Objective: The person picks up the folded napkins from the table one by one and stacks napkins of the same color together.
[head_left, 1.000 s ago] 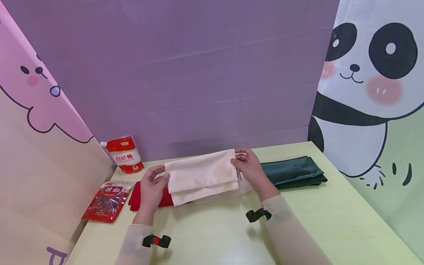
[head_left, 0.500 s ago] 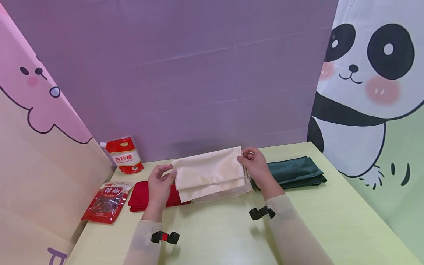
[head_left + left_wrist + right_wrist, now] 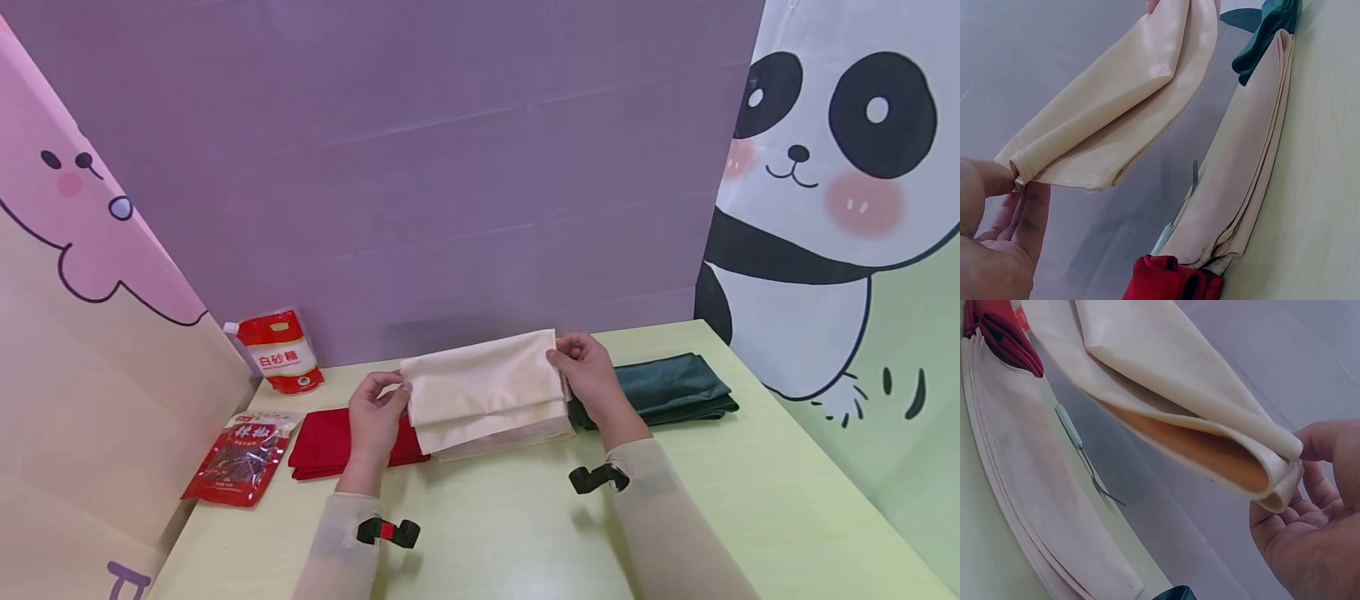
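Observation:
A folded cream cloth is held up off the table between both hands, its folded layers showing along the side. My left hand pinches its left end between thumb and fingers. At the other end, my right hand pinches the right corner; the right wrist view shows the open loop of its fold. Beneath it lies a pale pinkish folded cloth, mostly covered in the head view. To the left is a folded red cloth, partly behind my left hand. On the right lies a folded dark green cloth.
Behind the pale cloth lies a fork with a light green handle, hidden in the head view. A red and white sugar pouch stands at the back left, a red chili bag before it. Walls border the table.
Both hands have carried the cream cloth a little to the right, uncovering more of the red cloth. It now hangs more squarely over the pale cloth; the other things stay put.

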Action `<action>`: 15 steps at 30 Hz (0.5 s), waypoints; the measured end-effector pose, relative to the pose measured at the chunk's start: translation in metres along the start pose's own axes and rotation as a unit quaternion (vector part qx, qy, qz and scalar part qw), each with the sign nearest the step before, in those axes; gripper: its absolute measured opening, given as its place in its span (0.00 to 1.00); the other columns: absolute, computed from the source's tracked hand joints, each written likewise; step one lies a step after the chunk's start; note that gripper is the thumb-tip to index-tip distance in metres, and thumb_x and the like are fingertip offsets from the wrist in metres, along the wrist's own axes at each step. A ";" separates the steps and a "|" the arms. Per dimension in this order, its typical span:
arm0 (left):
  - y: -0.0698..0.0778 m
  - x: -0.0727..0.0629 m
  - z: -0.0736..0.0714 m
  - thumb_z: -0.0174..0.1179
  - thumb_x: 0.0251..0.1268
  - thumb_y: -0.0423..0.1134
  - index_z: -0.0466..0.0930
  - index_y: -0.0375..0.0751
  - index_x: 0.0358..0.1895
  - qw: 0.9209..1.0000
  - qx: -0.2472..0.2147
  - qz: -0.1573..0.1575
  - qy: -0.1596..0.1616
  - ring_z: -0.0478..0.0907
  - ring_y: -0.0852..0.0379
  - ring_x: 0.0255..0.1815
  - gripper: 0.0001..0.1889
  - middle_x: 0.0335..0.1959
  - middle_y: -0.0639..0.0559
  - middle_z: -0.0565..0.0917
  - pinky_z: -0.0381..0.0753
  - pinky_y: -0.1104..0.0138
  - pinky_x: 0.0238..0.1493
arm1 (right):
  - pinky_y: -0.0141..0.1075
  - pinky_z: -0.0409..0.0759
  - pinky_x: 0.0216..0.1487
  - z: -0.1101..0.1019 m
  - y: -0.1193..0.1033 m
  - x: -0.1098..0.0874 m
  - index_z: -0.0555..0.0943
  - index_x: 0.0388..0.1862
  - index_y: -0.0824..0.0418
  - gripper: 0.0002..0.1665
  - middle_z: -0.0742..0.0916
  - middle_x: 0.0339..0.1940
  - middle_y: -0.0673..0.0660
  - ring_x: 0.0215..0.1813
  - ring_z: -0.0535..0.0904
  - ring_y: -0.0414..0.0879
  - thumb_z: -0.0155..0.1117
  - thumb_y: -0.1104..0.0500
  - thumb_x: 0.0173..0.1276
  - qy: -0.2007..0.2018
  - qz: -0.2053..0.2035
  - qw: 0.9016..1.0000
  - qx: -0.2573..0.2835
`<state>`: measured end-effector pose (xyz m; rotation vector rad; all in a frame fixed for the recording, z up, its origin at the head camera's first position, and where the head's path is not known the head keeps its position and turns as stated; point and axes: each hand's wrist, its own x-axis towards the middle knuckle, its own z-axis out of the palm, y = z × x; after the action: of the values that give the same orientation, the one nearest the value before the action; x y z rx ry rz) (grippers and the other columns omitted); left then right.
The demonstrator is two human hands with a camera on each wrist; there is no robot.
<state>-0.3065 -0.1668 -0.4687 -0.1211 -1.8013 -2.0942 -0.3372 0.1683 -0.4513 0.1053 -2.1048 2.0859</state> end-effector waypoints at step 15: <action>-0.007 0.002 0.006 0.66 0.71 0.26 0.86 0.32 0.58 1.000 -0.003 -0.008 -0.022 0.87 0.58 0.37 0.15 0.55 0.34 0.82 0.88 0.67 0.42 | 0.30 0.77 0.39 -0.008 0.002 0.002 0.80 0.56 0.68 0.16 0.80 0.42 0.54 0.42 0.75 0.45 0.68 0.59 0.77 0.003 0.003 1.000 -0.008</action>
<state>-0.3122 -0.1605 -0.4738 -0.1560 -1.8274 -2.1239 -0.3391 0.1765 -0.4533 0.0910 -2.1202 2.0688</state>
